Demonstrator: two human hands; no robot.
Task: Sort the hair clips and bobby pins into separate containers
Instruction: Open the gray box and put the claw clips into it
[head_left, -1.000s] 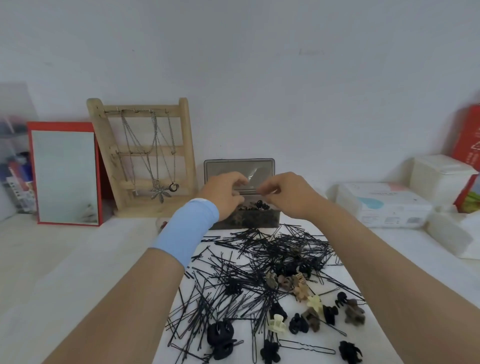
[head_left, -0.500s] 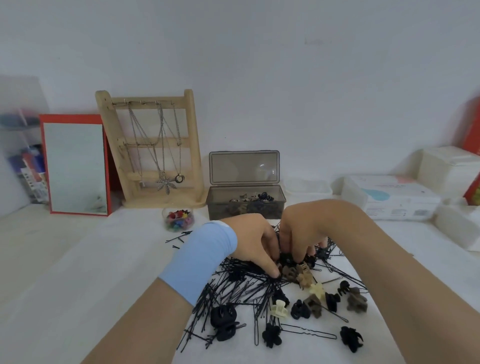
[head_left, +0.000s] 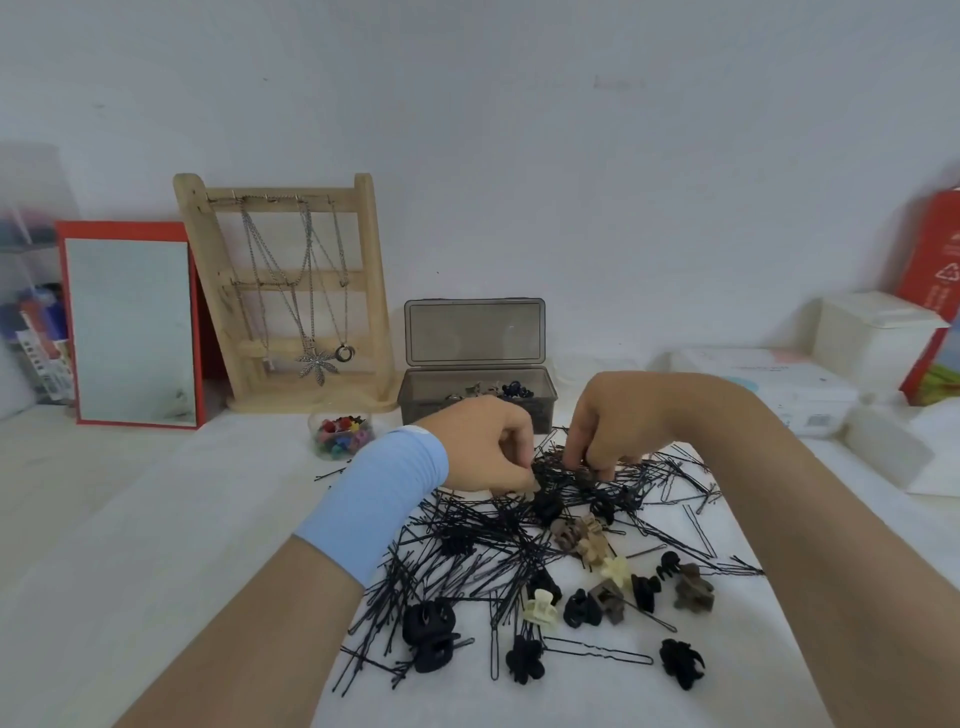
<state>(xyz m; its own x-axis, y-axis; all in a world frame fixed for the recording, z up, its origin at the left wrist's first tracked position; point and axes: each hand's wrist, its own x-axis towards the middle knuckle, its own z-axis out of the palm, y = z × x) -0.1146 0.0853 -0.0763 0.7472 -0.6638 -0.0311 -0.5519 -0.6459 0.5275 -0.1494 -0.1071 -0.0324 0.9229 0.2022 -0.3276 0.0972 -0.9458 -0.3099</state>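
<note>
Reaching into the far edge of the bobby pins (head_left: 467, 525) heaped on the table (head_left: 156, 519), the left hand (head_left: 483, 452) and right hand (head_left: 613, 421) are curling their fingers down among them; whether either is pinching anything, I cannot tell. Hair clips (head_left: 693, 590) are lying nearer the person, and the open box (head_left: 426, 405) is standing just behind the hands.

The bobby pins (head_left: 493, 535) lie in a heap on the table (head_left: 156, 519), and the hair clips (head_left: 597, 597) lie mostly at its near right side. Behind the heap stands the open box (head_left: 475, 402), with some clips in it. Left of the box is a small jar (head_left: 340, 436), behind it a necklace stand (head_left: 291, 291), and further left a mirror (head_left: 130, 327).
</note>
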